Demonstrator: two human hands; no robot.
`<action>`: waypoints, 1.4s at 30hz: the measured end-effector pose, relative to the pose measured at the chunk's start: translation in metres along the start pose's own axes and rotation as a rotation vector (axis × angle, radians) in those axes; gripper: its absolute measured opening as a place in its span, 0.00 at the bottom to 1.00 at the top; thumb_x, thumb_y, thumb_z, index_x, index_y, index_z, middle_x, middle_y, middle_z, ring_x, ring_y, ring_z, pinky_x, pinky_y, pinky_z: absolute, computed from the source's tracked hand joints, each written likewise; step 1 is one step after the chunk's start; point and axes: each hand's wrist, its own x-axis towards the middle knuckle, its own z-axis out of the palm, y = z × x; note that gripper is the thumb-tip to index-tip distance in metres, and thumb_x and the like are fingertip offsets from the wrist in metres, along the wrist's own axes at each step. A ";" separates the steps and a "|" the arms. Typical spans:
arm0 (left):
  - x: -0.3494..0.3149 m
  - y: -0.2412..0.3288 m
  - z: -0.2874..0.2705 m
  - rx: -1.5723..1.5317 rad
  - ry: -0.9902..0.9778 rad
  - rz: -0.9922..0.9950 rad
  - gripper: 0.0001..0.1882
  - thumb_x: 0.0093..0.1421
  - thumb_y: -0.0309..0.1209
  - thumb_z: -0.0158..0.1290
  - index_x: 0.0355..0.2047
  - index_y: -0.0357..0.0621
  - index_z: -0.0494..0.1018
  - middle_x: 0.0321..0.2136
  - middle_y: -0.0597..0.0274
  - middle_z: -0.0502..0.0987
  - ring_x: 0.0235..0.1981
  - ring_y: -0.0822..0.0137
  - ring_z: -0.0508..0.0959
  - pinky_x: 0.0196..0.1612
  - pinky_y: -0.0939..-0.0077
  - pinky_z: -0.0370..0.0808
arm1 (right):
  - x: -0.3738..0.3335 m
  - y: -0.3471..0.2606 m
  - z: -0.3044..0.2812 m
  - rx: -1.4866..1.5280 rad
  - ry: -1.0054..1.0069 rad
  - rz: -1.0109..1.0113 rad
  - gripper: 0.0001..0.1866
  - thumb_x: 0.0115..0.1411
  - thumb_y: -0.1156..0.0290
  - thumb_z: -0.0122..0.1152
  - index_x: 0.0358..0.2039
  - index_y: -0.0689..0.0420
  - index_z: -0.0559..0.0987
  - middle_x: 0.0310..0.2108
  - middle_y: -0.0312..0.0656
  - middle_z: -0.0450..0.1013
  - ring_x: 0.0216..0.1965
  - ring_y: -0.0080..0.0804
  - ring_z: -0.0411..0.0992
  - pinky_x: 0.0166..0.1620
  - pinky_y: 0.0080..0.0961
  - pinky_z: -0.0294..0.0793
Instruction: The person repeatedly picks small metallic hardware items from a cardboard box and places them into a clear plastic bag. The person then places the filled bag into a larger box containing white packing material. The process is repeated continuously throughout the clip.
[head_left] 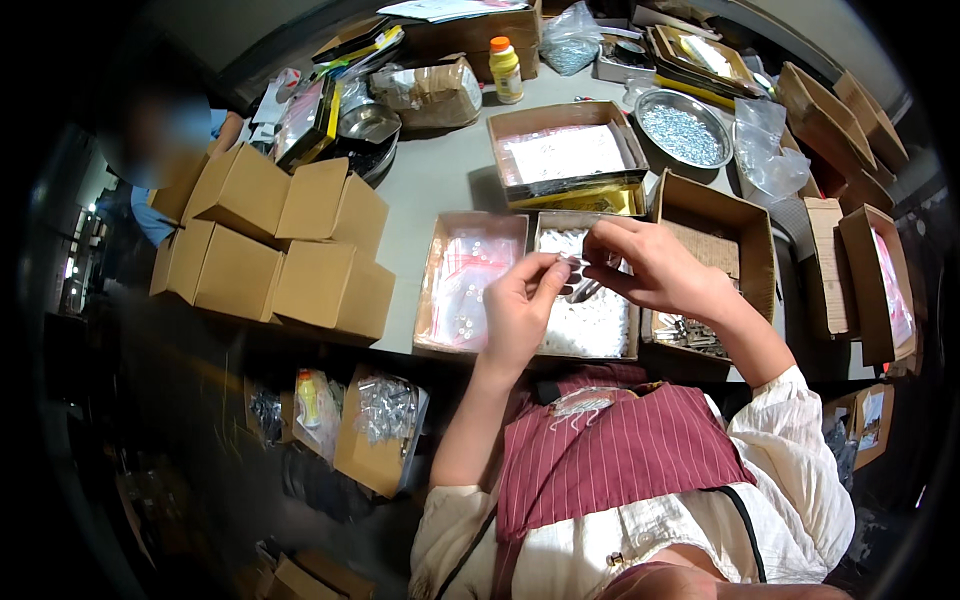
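Head: left hand [520, 303] pinches small part [573, 262] beside right hand [658, 264]; axis unclear.

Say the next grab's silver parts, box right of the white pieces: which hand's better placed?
Right hand, probably: it's nearer the small silver metal parts; the left hand sits farther left.

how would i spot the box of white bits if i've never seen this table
Start at the grey table. Along its near edge, an open box holds clear bags and another box holds metal parts. The box between them is it, set apart by loose white pieces filling it.
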 end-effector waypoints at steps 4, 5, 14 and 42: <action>0.000 0.026 -0.009 -0.131 0.089 0.056 0.05 0.68 0.22 0.56 0.42 0.32 0.76 0.32 0.59 0.82 0.34 0.75 0.82 0.40 0.81 0.81 | 0.015 -0.008 0.008 0.110 -0.016 0.080 0.12 0.60 0.78 0.71 0.38 0.63 0.74 0.33 0.45 0.75 0.34 0.37 0.77 0.40 0.31 0.77; -0.002 0.031 -0.013 -0.106 0.090 0.066 0.05 0.68 0.22 0.55 0.41 0.32 0.76 0.32 0.59 0.82 0.34 0.75 0.82 0.40 0.81 0.81 | 0.019 -0.009 0.011 0.157 -0.033 0.080 0.12 0.62 0.76 0.70 0.40 0.64 0.74 0.34 0.44 0.75 0.35 0.32 0.77 0.40 0.29 0.77; -0.025 0.047 -0.061 0.064 0.215 0.128 0.03 0.64 0.22 0.56 0.37 0.34 0.77 0.31 0.65 0.79 0.30 0.79 0.76 0.38 0.84 0.75 | 0.068 -0.030 0.056 0.279 -0.065 -0.033 0.13 0.64 0.65 0.64 0.38 0.63 0.76 0.32 0.54 0.76 0.35 0.54 0.76 0.38 0.42 0.74; -0.195 -0.083 -0.273 0.834 1.108 -0.306 0.19 0.63 0.27 0.58 0.54 0.36 0.74 0.52 0.47 0.77 0.54 0.52 0.76 0.54 0.63 0.76 | 0.113 0.084 0.175 0.272 -0.616 0.102 0.30 0.78 0.49 0.43 0.71 0.54 0.67 0.72 0.48 0.63 0.71 0.43 0.62 0.73 0.35 0.59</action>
